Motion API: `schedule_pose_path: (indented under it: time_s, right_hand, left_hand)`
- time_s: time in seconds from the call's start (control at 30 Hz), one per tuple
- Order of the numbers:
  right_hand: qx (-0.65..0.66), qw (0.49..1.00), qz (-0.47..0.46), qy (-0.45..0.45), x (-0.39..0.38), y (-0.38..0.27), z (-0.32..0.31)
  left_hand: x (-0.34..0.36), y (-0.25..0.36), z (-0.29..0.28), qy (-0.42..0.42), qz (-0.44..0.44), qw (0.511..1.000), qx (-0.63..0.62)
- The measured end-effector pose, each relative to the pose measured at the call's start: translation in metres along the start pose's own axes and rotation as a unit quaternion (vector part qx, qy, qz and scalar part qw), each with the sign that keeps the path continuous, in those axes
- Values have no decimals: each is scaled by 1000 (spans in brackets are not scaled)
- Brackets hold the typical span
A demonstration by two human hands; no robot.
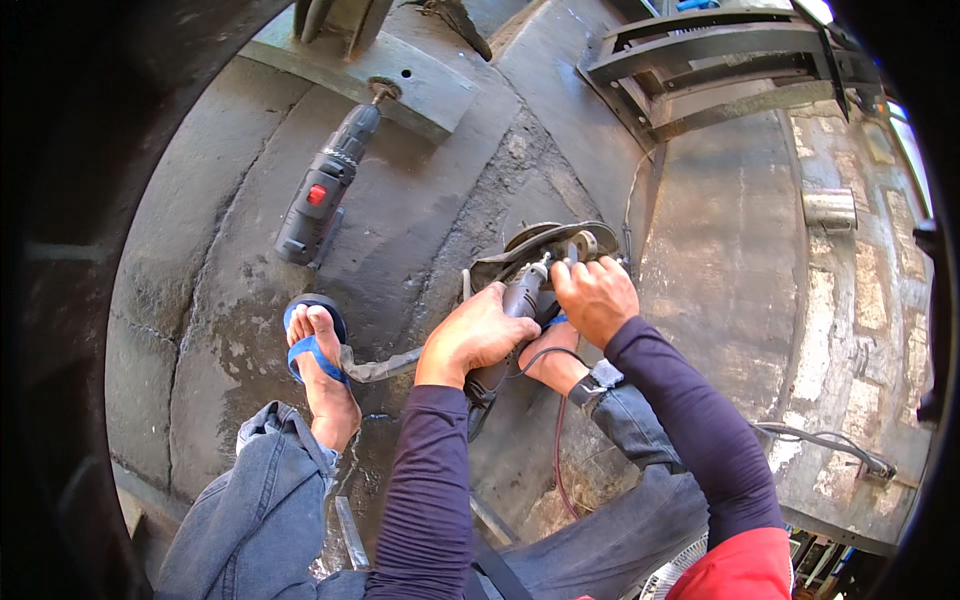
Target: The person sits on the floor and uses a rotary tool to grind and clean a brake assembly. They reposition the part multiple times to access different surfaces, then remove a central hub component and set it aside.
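Note:
My left hand (477, 333) is wrapped round the grey body of a hand-held grinder (522, 296), whose silver neck points away from me. At its far end my right hand (596, 300) is closed, thumb and fingers pinched near a small round metal part (584, 243); what exactly they grip is hidden. Just beyond both hands sits a dark, curved metal piece (545, 238) on the floor. A cordless drill (322, 195) stands apart at the upper left, its bit touching a grey metal plate (440, 98).
My sandalled left foot (318, 345) and right foot (552, 362) flank the work. A grey hose (385, 367) and a reddish cable (560, 450) cross the stained floor. A metal frame (720, 50) stands at the far right, near a short metal cylinder (829, 209).

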State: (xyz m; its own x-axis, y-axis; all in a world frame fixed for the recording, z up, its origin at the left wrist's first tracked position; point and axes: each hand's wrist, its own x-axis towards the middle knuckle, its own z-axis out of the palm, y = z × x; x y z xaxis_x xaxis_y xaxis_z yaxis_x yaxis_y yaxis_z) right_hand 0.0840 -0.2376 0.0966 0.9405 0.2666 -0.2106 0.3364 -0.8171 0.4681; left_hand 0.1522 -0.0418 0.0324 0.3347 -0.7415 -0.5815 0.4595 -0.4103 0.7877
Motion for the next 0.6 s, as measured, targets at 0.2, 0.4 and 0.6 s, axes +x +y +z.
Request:
schedule_pose_path:
  time_s: [0.2, 0.4, 0.6]
  right_hand:
    - [48, 996, -27, -64, -6, -3, 10]
    - [127, 991, 37, 35, -23, -1, 2]
    - [207, 958, 189, -68, -128, 4, -20]
  left_hand:
    - [1, 0, 3, 18, 3, 999, 29]
    - [9, 6, 9, 28, 37, 998, 52]
    - [17, 16, 14, 22, 22, 998, 46]
